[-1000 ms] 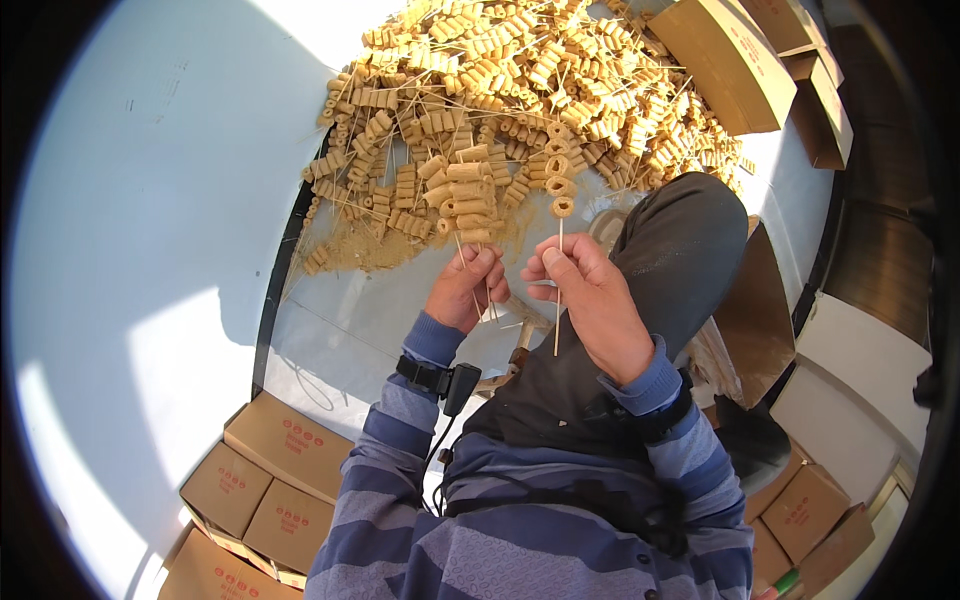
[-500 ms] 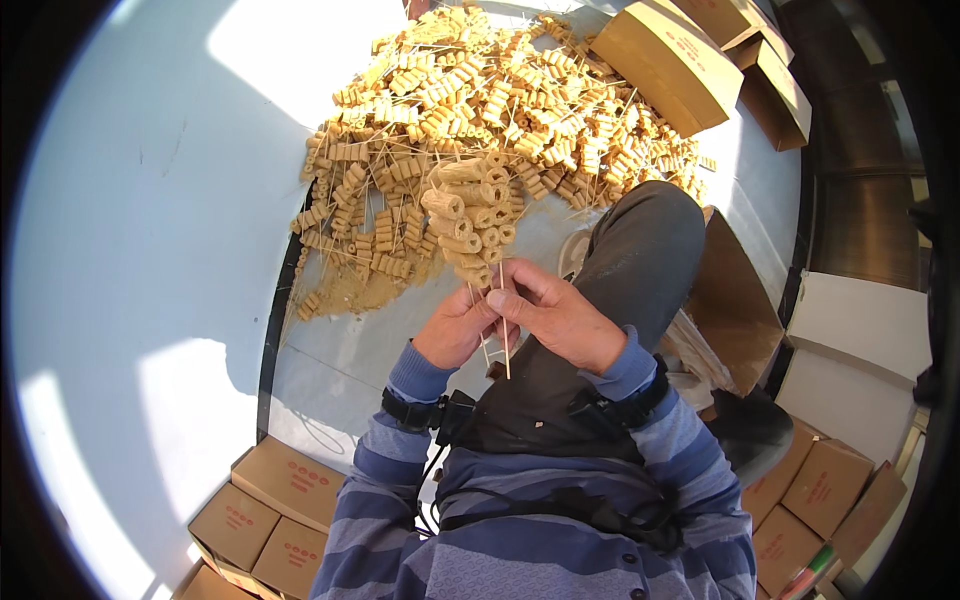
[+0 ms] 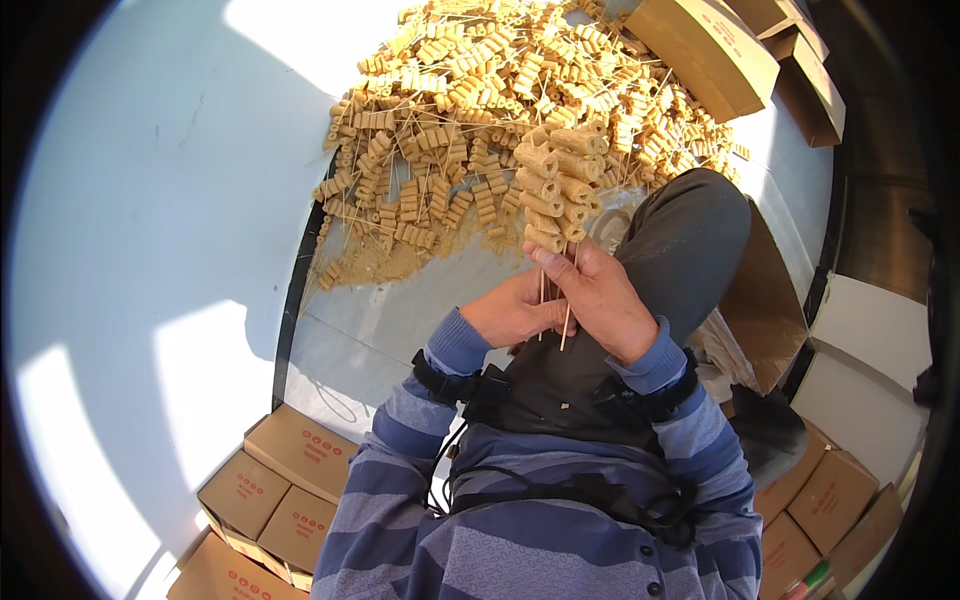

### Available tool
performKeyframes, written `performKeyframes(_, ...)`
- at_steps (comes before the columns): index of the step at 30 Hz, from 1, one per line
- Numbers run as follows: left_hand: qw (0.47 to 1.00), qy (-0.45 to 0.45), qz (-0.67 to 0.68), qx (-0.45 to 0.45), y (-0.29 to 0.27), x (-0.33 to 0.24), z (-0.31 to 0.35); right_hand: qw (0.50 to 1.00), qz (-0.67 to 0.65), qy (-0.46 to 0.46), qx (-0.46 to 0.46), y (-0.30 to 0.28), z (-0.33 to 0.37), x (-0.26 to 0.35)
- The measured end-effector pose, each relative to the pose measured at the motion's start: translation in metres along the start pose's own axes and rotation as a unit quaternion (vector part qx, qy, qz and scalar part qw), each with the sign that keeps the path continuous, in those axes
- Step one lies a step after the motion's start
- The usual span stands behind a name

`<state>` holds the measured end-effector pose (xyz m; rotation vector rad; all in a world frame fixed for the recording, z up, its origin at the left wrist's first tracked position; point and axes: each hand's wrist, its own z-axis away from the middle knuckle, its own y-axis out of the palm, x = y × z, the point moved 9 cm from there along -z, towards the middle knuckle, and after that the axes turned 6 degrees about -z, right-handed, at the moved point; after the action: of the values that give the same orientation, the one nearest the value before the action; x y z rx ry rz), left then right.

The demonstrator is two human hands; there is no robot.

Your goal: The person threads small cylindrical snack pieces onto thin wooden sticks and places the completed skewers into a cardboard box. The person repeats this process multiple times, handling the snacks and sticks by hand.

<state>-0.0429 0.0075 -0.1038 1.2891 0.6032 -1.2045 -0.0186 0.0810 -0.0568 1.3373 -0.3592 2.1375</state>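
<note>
Both hands now meet at the lap: the left hand (image 3: 515, 312) and right hand (image 3: 600, 300) clamp together on a bundle of loaded skewers (image 3: 555, 190), raised above the big pile (image 3: 480, 110) since a second ago, when only a single stick was held.

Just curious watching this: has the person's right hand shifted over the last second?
Yes. The right hand has closed in on the left hand; both now grip the skewer bundle above the dark knee.

Blue-grey striped sweater (image 3: 560, 520), dark trousers (image 3: 690, 240), black wrist straps (image 3: 445, 378) (cable attached), bare hands.
</note>
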Motion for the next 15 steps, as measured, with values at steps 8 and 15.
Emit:
performKeyframes(8, 0.964, -0.066, -0.006, -0.259, -0.179, 0.100, 0.049, 0.979, -0.198, -0.012, -0.044, -0.007, -0.008, 0.006)
performKeyframes(15, 0.631, -0.332, -0.546, -0.439, -0.352, 0.184, 0.129, 0.967, -0.251, 0.040, -0.016, 0.008, -0.015, 0.004)
